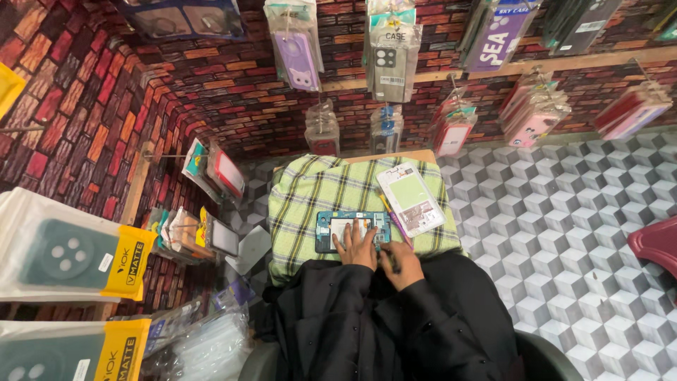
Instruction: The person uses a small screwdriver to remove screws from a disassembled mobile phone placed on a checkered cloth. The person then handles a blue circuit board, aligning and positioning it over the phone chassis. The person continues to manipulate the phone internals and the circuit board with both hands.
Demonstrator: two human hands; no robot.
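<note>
An opened phone with its teal inner frame showing lies flat on a green and yellow checked cloth over a small table. My left hand rests on the phone, fingers spread across its middle. Just to the right, my right hand is curled at the cloth's near edge, and whether it holds a small tool I cannot tell. A white phone back panel lies tilted on the cloth beyond the right hand, with a thin pink tool beside it. Black sleeves cover my arms.
Packaged phone cases hang along the brick-patterned wall ahead and to the left. Large packaged cases sit at the near left. A grey cube-patterned floor spreads to the right, with a dark red stool edge at the far right.
</note>
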